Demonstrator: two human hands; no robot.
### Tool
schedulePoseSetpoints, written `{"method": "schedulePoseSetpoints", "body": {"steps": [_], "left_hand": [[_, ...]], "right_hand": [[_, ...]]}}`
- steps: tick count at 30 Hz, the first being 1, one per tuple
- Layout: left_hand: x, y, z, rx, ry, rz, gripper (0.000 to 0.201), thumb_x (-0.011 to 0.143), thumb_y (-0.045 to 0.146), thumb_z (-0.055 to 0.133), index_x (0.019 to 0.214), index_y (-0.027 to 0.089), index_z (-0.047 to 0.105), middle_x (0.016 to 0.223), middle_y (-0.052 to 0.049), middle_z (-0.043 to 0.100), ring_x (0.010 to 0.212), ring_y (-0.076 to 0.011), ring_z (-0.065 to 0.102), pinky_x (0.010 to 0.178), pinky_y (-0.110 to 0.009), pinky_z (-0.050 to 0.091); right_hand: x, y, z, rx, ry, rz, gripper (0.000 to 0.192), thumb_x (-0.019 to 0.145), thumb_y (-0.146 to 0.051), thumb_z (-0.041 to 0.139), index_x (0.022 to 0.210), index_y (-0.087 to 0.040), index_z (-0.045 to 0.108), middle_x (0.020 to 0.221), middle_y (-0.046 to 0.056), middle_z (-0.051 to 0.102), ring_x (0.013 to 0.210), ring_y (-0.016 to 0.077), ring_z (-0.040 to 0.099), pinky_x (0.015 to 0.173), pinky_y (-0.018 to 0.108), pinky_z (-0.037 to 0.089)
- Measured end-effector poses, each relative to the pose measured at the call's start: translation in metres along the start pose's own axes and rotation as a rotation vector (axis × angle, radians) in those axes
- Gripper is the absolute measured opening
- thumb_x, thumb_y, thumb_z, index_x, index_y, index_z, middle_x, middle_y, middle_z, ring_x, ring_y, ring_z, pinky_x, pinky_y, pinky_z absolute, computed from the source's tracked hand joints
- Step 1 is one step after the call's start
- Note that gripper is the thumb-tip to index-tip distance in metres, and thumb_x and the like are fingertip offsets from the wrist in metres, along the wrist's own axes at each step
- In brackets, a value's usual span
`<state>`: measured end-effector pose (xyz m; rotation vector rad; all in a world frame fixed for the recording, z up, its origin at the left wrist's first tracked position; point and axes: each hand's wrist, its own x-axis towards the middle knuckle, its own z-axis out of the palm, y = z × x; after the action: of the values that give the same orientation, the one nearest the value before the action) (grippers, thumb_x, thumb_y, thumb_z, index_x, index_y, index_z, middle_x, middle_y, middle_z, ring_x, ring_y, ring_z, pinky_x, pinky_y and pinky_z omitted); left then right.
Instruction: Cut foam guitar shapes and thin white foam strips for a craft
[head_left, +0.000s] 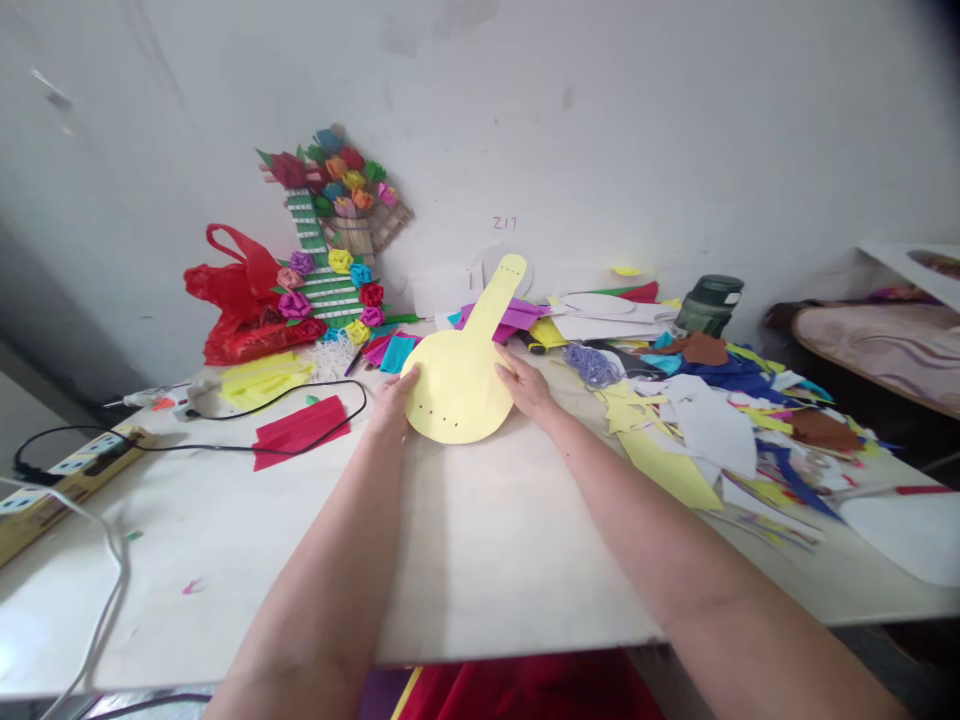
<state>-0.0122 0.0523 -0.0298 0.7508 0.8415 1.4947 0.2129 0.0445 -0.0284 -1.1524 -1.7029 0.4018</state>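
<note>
Between my two hands is a pale yellow paper cutout, shaped like a guitar with a round body and a long neck tilted up to the right. Small dark dots run along the lower part of the body and across the tip of the neck. My left hand is closed on the cutout's left edge, thumb on the front. On the right edge, just under the neck, my right hand grips it the same way. The fingers behind the paper are hidden. It is held up above the white table.
Red crepe paper and a glue gun with its black cable lie left, near a power strip. Behind stand a paper-flower craft and a red plastic bag. Paper scraps and a green bottle are right.
</note>
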Motion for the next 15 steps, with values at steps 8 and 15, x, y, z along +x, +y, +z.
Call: {"method": "schedulePoseSetpoints", "body": {"steps": [8, 15], "left_hand": [[-0.0008, 0.0017, 0.0019, -0.035, 0.083, 0.028, 0.017, 0.073, 0.018, 0.062, 0.086, 0.009, 0.062, 0.070, -0.011, 0.069, 0.067, -0.0237, 0.067, 0.075, -0.038, 0.054], [-0.0021, 0.0029, 0.0039, -0.119, 0.121, 0.046, 0.022, 0.073, 0.020, 0.062, 0.094, 0.010, 0.061, 0.077, -0.010, 0.069, 0.074, -0.0240, 0.067, 0.079, -0.038, 0.052]], "right_hand": [[-0.0015, 0.0007, -0.0005, -0.169, -0.047, 0.088, 0.046, 0.086, -0.044, 0.037, 0.130, -0.033, 0.042, 0.114, 0.001, 0.061, 0.105, 0.0220, 0.056, 0.088, 0.036, 0.042], [-0.0029, 0.0010, 0.0070, -0.134, -0.005, 0.140, 0.046, 0.082, -0.044, 0.044, 0.126, -0.032, 0.049, 0.067, 0.000, 0.063, 0.071, 0.0218, 0.060, 0.072, 0.033, 0.043]]}}
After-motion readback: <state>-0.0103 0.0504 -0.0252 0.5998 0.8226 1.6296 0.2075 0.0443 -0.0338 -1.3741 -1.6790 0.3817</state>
